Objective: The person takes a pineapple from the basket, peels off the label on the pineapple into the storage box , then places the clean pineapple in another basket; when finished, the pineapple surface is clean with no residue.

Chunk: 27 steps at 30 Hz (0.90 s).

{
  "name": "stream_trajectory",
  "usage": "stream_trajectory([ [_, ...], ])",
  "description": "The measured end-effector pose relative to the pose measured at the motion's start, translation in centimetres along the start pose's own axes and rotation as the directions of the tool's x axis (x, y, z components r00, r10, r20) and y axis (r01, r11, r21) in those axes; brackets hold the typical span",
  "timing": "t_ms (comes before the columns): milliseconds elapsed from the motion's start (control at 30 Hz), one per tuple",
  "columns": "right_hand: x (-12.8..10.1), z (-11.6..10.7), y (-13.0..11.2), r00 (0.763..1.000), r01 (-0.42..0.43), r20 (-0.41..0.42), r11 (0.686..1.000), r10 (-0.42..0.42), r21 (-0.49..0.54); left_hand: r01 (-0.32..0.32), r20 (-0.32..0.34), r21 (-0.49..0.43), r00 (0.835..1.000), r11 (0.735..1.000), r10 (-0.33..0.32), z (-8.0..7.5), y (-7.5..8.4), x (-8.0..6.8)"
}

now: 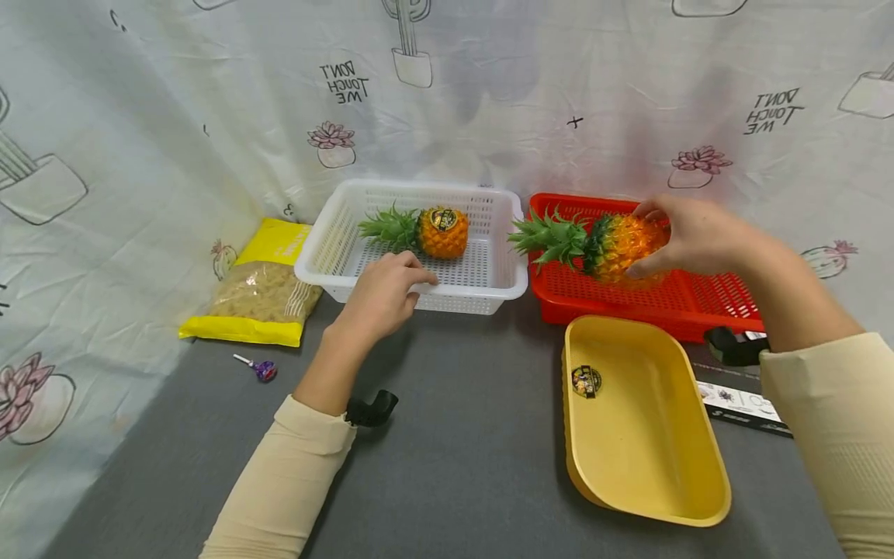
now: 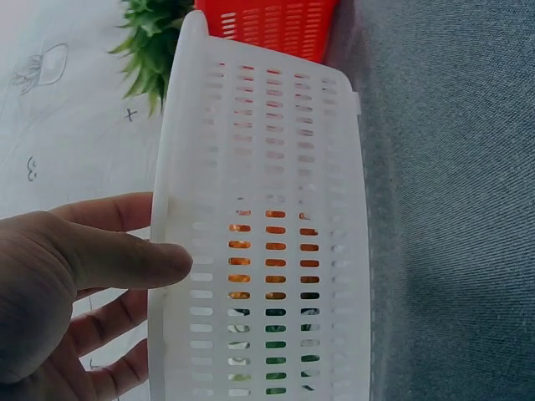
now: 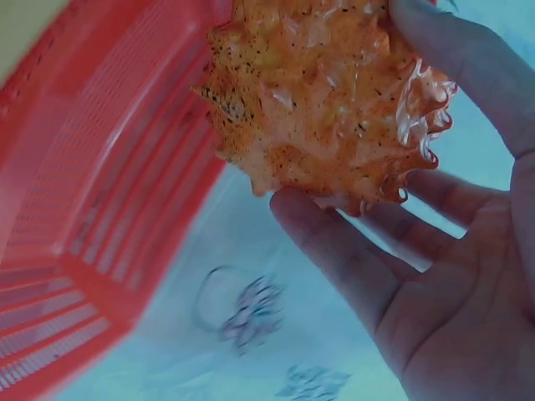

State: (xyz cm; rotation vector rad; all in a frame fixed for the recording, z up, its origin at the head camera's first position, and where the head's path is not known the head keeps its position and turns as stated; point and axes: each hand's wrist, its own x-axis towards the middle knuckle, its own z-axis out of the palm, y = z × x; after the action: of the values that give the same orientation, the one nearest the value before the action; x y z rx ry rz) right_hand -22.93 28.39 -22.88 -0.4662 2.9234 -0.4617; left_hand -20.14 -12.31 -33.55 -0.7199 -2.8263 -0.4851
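Above the red basket (image 1: 559, 291) my right hand (image 1: 698, 233) grips a toy pineapple (image 1: 625, 247) by its orange body, thumb on one side and fingers on the other. Its green leaves point left, toward the white basket (image 1: 457, 293). In the right wrist view the pineapple's spiky orange end (image 3: 326, 109) sits between thumb and fingertips. My left hand (image 1: 384, 295) holds the near rim of the white basket; the left wrist view has the thumb outside and the fingers behind the rim. A second pineapple (image 1: 443, 237) lies inside the white basket, leaves to the left.
A yellow tray (image 1: 642, 419) stands in front of the red basket. Beside it on the right lies a flat printed box (image 1: 743, 405), partly hidden. A yellow bag (image 1: 258, 287) and a lollipop (image 1: 264, 370) lie at the left. A printed curtain (image 1: 503, 101) hangs behind.
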Motion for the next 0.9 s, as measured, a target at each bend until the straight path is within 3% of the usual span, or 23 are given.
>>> stream_trajectory([
  [400,2.8,-0.9,6.5,0.993,-0.110,0.064,0.990,0.104,0.092,-0.035,-0.009,-0.031,0.999,0.999,0.035,-0.1,0.4,0.2],
  [900,3.4,0.0,11.0,0.983,-0.153,0.104,0.988,0.152,-0.003,-0.036,-0.031,-0.044,0.999,0.998,0.034,0.1,1.1,0.5],
])
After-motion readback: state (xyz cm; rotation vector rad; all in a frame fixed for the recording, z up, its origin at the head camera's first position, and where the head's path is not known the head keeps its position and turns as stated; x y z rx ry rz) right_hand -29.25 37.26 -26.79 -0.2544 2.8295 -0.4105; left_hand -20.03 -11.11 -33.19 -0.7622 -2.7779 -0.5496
